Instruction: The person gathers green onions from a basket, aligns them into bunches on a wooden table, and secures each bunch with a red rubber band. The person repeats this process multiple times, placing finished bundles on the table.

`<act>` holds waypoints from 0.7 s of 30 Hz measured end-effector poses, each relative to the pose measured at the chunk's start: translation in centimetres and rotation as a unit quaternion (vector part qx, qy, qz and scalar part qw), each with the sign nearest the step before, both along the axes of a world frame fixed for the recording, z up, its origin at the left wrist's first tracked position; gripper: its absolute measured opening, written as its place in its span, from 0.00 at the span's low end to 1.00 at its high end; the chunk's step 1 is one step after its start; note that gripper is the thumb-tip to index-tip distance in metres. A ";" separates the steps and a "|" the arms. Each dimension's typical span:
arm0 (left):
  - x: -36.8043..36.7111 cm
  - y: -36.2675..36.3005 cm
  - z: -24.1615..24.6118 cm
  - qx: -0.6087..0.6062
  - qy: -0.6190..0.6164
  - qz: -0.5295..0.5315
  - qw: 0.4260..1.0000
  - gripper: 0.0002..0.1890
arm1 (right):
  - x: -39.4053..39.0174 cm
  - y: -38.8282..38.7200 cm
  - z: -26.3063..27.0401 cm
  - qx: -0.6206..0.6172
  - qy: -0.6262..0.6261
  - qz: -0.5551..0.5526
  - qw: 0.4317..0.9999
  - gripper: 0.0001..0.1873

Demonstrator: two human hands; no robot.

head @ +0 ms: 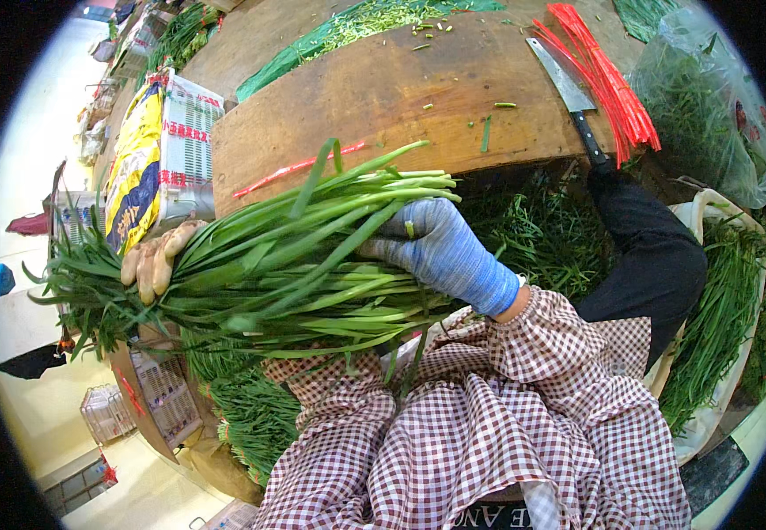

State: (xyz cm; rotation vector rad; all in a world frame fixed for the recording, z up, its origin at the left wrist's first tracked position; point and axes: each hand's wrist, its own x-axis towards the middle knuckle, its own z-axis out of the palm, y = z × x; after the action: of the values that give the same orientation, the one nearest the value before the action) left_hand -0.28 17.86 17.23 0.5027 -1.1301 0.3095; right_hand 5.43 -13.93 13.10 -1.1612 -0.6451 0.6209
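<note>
A large bunch of long green leafy stalks, likely garlic chives (277, 258), lies across both of my hands, its pale cut ends to the right. My left hand (161, 255), whose bare-looking fingers show, is wrapped over the leafy part at the left. My right hand (436, 248), in a blue knitted glove, grips the bunch near its pale ends. Just beyond the bunch, a red tie strip (298, 169) rests on the wooden board (383, 99). A cleaver (563, 83) with a black handle lies at the board's right end, beside a bundle of red ties (611, 79).
White plastic crates (187, 139) stand at the left, with a yellow and blue sack (136, 165). At the right are a clear bag of greens (694, 112) and a white-rimmed container of greens (757, 285). Tied bunches (257, 411) lie below. Trimmed bits (370, 23) sit on green sheeting.
</note>
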 end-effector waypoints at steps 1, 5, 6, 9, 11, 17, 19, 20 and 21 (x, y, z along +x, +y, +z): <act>-0.2 -0.4 -0.2 -0.012 0.031 0.000 0.999 0.13 | 0.0 0.0 -0.1 -0.001 0.022 -0.018 1.000 0.15; -1.4 -1.5 -0.5 -0.088 0.153 0.049 0.983 0.12 | 0.4 -1.2 -0.4 -0.031 0.154 -0.065 0.986 0.14; -1.7 -1.6 -1.0 -0.111 0.180 0.069 0.975 0.11 | 0.5 -1.7 -0.4 -0.049 0.172 -0.096 0.979 0.14; -1.3 0.1 -2.6 -0.113 0.154 0.073 0.979 0.08 | 0.7 -3.3 -0.8 0.056 0.259 -0.093 0.960 0.12; -0.7 2.6 -3.6 -0.086 0.132 0.035 0.987 0.09 | 1.0 -5.0 -1.7 0.093 0.302 -0.039 0.948 0.12; 0.2 8.4 -5.6 -0.035 -0.022 -0.100 0.994 0.14 | 3.3 -12.0 -6.1 -0.378 -0.003 0.061 0.924 0.12; -0.3 8.1 -5.4 -0.014 -0.061 -0.068 0.996 0.17 | 3.5 -13.8 -5.7 -0.593 -0.293 0.060 0.748 0.13; -0.6 7.6 -5.1 -0.023 -0.076 -0.057 0.995 0.18 | 3.4 -14.3 -4.9 -0.640 -0.356 0.025 0.680 0.14; -0.7 6.9 -4.7 -0.019 -0.037 -0.043 0.998 0.16 | 3.3 -13.8 -3.9 -0.478 -0.304 -0.040 0.823 0.15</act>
State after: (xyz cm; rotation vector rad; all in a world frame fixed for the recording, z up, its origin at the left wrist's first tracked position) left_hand -0.96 24.77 12.50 0.4103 -1.2118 0.2772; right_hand 8.77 -27.76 9.22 -2.3853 -0.8362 0.4906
